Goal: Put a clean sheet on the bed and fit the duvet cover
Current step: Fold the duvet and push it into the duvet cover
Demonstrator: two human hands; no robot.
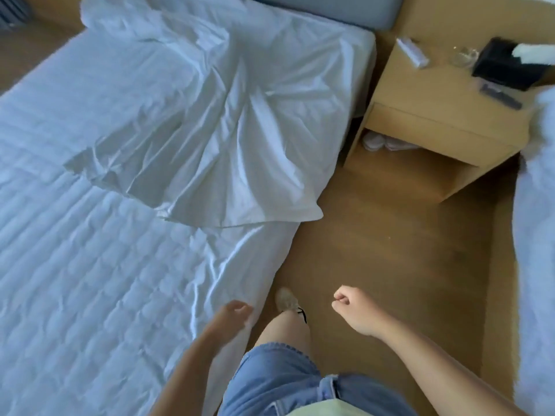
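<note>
A bed with a white quilted mattress pad (75, 250) fills the left of the view. A crumpled white sheet (216, 115) lies partly spread over its head end, one corner hanging over the right edge. My left hand (231, 315) hovers at the bed's right edge with loosely curled fingers, holding nothing. My right hand (350, 307) hangs over the wooden floor, fingers loosely curled and empty. I stand beside the bed in denim shorts.
A wooden nightstand (444, 121) stands right of the bed head, bearing a black tissue box (504, 64), a glass (464, 57), a white remote (412, 52) and a dark remote (501, 96). White bedding (537, 235) lies at the right edge. A grey headboard (330, 7) is at the top.
</note>
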